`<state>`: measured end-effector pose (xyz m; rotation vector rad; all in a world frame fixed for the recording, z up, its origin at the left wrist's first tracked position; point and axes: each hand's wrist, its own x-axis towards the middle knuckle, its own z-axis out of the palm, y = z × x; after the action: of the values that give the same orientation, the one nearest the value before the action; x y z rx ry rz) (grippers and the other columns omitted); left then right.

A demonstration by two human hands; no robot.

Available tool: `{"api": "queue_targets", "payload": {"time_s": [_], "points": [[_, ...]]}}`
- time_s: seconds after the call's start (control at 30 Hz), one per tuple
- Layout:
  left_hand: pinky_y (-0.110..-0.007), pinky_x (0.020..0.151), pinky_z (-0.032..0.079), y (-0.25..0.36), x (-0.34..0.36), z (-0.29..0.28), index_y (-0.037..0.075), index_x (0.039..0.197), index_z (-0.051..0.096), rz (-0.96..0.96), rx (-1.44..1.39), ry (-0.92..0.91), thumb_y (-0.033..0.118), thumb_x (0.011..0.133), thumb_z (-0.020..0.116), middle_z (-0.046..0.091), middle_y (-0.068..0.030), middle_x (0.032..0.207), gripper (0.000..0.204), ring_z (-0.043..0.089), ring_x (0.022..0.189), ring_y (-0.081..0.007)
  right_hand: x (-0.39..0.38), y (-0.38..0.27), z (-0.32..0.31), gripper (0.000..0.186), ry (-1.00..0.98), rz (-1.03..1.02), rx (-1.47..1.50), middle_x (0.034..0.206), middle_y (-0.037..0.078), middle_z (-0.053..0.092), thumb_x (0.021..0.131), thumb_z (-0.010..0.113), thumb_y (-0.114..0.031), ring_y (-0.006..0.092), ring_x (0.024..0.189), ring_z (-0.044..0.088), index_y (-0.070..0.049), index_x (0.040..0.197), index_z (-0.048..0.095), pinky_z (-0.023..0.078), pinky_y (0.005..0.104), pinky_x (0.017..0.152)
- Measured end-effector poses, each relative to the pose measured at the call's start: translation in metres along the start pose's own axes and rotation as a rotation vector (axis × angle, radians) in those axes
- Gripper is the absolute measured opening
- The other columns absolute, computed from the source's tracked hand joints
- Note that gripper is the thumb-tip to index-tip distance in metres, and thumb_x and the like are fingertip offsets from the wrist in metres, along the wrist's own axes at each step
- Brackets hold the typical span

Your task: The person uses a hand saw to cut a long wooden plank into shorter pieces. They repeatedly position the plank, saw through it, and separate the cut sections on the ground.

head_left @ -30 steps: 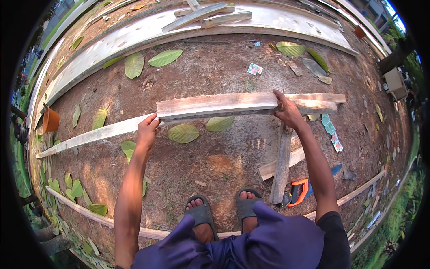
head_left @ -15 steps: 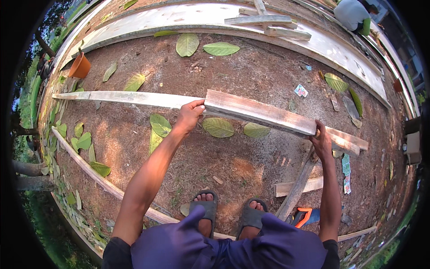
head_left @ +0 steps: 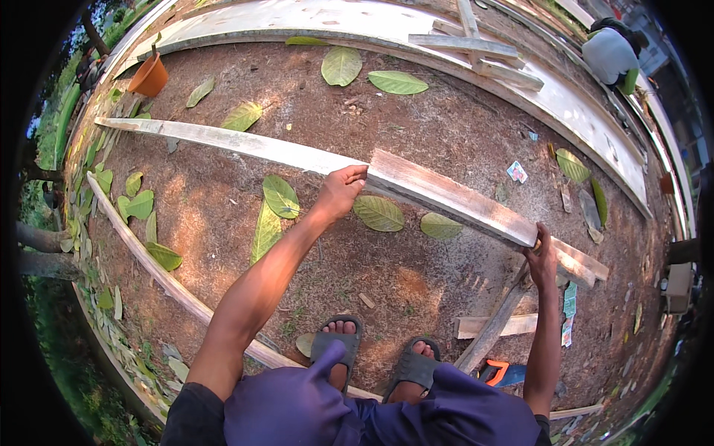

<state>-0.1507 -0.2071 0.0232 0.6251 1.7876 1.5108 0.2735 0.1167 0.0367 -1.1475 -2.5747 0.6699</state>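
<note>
Standing on bare brown soil (head_left: 349,267), before a long, flat, pale wooden panel (head_left: 253,22).
Lying across the middle, a long, narrow, pale wooden strip (head_left: 223,141); directly over its right part, held at both ends and slanting down to the right, a short, thick, pale-brown wooden beam (head_left: 446,195). Contact between these two: not possible to tell. Partly covered by the right forearm (head_left: 547,334), a handsaw with orange-and-black handle and blue blade (head_left: 513,376); near the far left end of the strip, an orange, tapered bucket (head_left: 149,78). Holding with left hand (head_left: 342,193) clamped on the beam's left end, and with right hand (head_left: 541,260) clamped on its right end.
</note>
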Motion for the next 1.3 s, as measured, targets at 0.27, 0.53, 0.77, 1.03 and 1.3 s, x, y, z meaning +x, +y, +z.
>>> {"api": "queue_targets", "payload": {"time_s": [0.27, 0.53, 0.77, 1.03, 1.3], "points": [[-0.033, 0.100, 0.052, -0.004, 0.001, -0.004, 0.001, 0.148, 0.055, -0.001, 0.077, 0.012, 0.008, 0.104, 0.059, 0.067, -0.0141, 0.137, 0.044, 0.064, 0.122, -0.0188, 0.000, 0.000, 0.004, 0.081, 0.008, 0.043, 0.022, 0.144, 0.023, 0.061, 0.083, 0.082, -0.009, 0.0390, 0.136, 0.057, -0.016, 0.154, 0.044, 0.047, 0.0466, 0.111], [-0.034, 0.104, 0.051, -0.002, -0.002, 0.000, 0.000, 0.150, 0.051, 0.006, 0.066, 0.005, 0.004, 0.103, 0.059, 0.065, -0.0154, 0.140, 0.049, 0.061, 0.127, -0.0204, -0.004, 0.003, 0.008, 0.083, 0.019, 0.045, 0.049, 0.144, 0.024, 0.060, 0.085, 0.080, -0.008, 0.0384, 0.137, 0.057, -0.018, 0.158, 0.041, 0.047, 0.0460, 0.111], [-0.040, 0.114, 0.045, -0.013, -0.002, 0.006, -0.004, 0.150, 0.050, 0.052, 0.267, -0.042, 0.012, 0.100, 0.066, 0.062, -0.0212, 0.144, 0.056, 0.059, 0.134, -0.0279, -0.016, 0.003, 0.027, 0.089, 0.102, -0.028, 0.212, 0.158, 0.023, 0.045, 0.089, 0.071, -0.001, 0.0413, 0.143, 0.047, -0.014, 0.166, 0.027, 0.040, 0.0478, 0.118], [-0.038, 0.112, 0.046, 0.006, -0.012, -0.001, 0.005, 0.157, 0.044, -0.012, 0.261, -0.101, 0.017, 0.098, 0.070, 0.062, -0.0167, 0.146, 0.067, 0.061, 0.130, -0.0254, -0.024, -0.013, 0.050, 0.089, 0.303, -0.094, -0.059, 0.152, 0.030, 0.048, 0.091, 0.075, -0.007, 0.0466, 0.138, 0.049, 0.000, 0.163, 0.024, 0.042, 0.0499, 0.115], [-0.038, 0.116, 0.043, 0.004, -0.015, 0.001, 0.000, 0.160, 0.036, 0.038, 0.183, -0.072, 0.017, 0.098, 0.070, 0.051, -0.0200, 0.155, 0.073, 0.053, 0.139, -0.0272, -0.021, -0.020, 0.034, 0.099, 0.170, -0.009, 0.023, 0.151, 0.031, 0.050, 0.085, 0.079, -0.004, 0.0460, 0.139, 0.051, -0.006, 0.166, 0.021, 0.044, 0.0489, 0.114]]}}
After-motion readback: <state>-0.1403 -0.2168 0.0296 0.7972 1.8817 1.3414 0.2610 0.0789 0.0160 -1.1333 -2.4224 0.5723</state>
